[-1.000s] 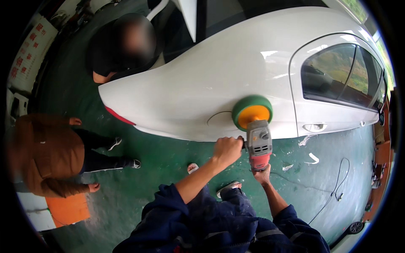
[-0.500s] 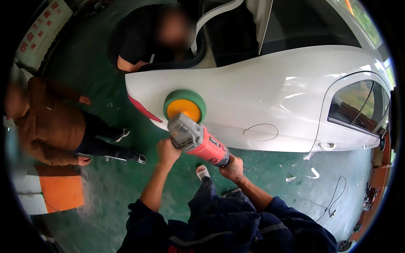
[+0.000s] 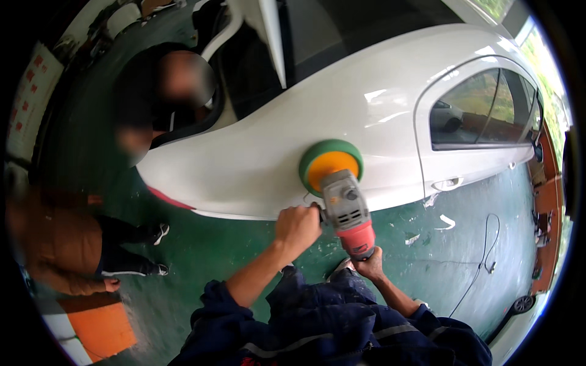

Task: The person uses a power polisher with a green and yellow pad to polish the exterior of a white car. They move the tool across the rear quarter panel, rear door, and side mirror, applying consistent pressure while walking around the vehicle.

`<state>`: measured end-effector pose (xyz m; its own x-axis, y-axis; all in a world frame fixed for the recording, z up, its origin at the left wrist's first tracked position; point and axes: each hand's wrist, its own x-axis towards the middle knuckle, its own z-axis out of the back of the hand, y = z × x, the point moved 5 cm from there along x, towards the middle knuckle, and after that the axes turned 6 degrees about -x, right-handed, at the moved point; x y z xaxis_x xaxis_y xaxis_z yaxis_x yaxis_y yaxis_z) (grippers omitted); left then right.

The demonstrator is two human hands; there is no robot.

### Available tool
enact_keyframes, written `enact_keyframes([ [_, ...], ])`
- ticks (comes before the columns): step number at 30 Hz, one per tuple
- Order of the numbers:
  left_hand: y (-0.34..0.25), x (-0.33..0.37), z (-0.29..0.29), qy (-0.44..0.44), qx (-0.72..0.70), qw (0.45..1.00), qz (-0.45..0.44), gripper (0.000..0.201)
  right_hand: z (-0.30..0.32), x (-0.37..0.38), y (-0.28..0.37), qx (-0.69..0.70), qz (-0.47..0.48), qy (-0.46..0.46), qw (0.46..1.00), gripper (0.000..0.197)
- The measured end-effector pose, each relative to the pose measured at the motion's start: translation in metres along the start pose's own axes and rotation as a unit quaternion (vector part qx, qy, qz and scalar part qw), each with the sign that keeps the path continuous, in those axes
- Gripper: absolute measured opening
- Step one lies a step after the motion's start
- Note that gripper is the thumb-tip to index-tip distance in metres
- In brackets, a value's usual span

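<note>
At the centre of the frame, a red-and-grey polisher (image 3: 347,204) has its green pad (image 3: 333,146) against the rear side panel of a white car (image 3: 262,158). The left hand (image 3: 298,232) closes round its side handle (image 3: 319,212); the right hand (image 3: 370,263), lower, wraps its rear end. A cable (image 3: 490,267) lies on the floor (image 3: 207,244) at lower right.

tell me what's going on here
The wearer's left hand grips the side handle of a red-and-gray power tool; the right hand holds its rear end. Its green-and-orange pad appears to be against the rear side of a white car. At left are a person in black and a person in brown.
</note>
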<state>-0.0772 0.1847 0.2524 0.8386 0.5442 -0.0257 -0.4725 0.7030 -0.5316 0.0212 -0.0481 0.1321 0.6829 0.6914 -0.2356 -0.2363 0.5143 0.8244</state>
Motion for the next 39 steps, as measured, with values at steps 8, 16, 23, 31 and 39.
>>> enact_keyframes([
  [8, -0.094, 0.055, -0.057, 0.060, 0.032, 0.991, -0.119, 0.006, 0.039, -0.009, -0.064, 0.037, -0.103, -0.041, 0.993, 0.020],
  [16, -0.023, 0.000, -0.015, 0.002, 0.069, 0.996, 0.051, 0.011, -0.004, 0.026, -0.043, 0.037, 0.052, -0.001, 0.998, 0.013],
  [23, -0.063, 0.048, 0.006, -0.039, 0.103, 0.994, 0.013, 0.014, 0.032, 0.057, -0.026, 0.078, 0.058, -0.016, 0.995, 0.017],
  [31, -0.162, 0.106, -0.025, 0.001, 0.076, 0.991, -0.114, 0.008, 0.102, 0.052, -0.056, 0.082, -0.007, -0.115, 0.990, 0.022],
  [39, -0.115, 0.059, -0.080, 0.072, 0.098, 0.987, -0.108, 0.010, 0.028, 0.004, -0.093, 0.134, -0.020, -0.052, 0.989, 0.028],
])
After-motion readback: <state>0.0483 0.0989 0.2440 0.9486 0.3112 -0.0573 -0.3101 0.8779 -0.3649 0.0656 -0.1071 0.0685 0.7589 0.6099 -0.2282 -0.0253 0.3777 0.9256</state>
